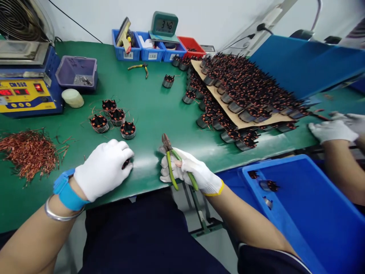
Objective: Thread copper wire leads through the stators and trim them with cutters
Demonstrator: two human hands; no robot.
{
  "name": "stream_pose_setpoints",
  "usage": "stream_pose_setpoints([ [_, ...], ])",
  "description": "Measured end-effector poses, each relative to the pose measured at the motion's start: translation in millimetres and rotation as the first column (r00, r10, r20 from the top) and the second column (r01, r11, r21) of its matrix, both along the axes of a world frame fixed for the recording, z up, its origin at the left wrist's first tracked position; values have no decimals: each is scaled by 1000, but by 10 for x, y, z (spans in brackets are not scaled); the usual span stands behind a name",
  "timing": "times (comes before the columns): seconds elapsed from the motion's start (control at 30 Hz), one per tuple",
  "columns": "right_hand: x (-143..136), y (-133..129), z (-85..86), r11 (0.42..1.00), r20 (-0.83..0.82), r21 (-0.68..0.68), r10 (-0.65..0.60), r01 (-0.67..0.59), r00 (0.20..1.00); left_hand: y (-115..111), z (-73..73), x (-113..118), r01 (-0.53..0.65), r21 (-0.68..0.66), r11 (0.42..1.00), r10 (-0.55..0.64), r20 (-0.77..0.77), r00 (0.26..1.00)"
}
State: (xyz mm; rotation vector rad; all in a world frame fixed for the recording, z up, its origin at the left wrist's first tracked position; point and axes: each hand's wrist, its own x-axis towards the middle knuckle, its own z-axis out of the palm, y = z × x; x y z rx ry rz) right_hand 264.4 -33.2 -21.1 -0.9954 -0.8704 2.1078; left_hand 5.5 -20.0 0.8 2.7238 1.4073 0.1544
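My left hand (104, 169), in a white glove, is closed around a small wound motor stator; only a dark bit of it shows between thumb and fingers. In my gloved right hand (191, 169) are diagonal cutters (170, 160) with green handles, jaws pointing away from me and handles spread. Just beyond my left hand stands a small cluster of copper-wound stators (128, 130) with loose wire ends. Left of that hand lies a heap of copper wire clippings (30, 154).
Many stators (236, 83) stand stacked on cardboard at right. A soldering machine (28, 91), a purple bin (76, 72) and yellow-handled pliers (139, 67) are farther back. A blue tray (302, 213) sits low at right, near a co-worker's gloved hands (333, 131).
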Motion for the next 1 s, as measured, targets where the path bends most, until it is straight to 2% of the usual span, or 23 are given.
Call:
stream_pose_setpoints([
  [0.1,-12,-89,-42,994,-19,102,-30,31,999,37,-22,78,-76,37,996,76,1,997],
  [0.2,-70,-235,-89,986,-54,164,24,-15,998,73,-51,90,-102,-77,992,108,78,991],
  [0.3,-162,-360,-97,982,-56,108,163,-156,985,100,-100,92,-114,-186,976,139,129,982],
  [0.37,-219,-393,-65,978,-28,41,207,-205,978,113,-128,102,-112,-188,976,141,147,979],
  [0.6,-318,-261,181,963,58,-143,239,-229,969,128,-165,121,-95,-105,990,107,122,987],
  [0.8,-388,-156,214,955,182,-114,292,-274,939,129,-182,122,-69,-109,992,82,126,989],
  [1.0,-429,-155,157,953,256,-95,302,-287,918,94,-124,98,-186,-141,972,209,168,963],
])
